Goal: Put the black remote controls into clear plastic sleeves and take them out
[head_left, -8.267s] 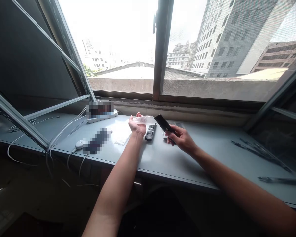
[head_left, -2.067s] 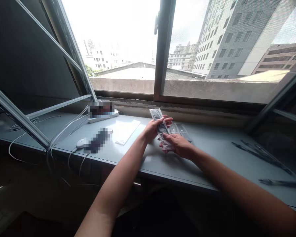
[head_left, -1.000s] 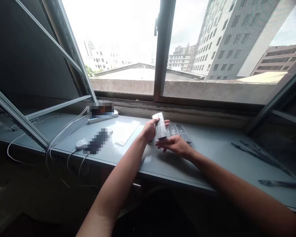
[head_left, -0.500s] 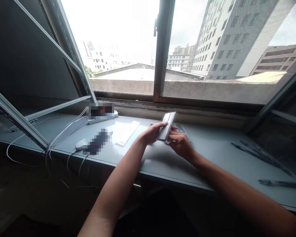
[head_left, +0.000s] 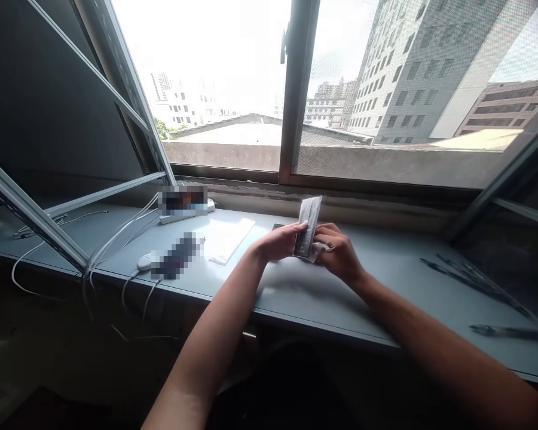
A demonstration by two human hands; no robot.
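Remote (head_left: 303,243), inside a clear sleeve (head_left: 311,209), is held tilted above the desk (head_left: 291,298), between both hands. At left, a white sheet (head_left: 233,236) lies flat, apart from the hands. Left hand (head_left: 278,243) pinches the sleeve, thumb on its near face. Right hand (head_left: 343,254) has curled fingers at the sleeve's right edge; whether these pinch cannot be determined. Risk: a slack left thumb could drop the remote onto the desk; a hard right-hand tug could tear the sleeve. Farther right lie dark rods (head_left: 511,332), blurred.
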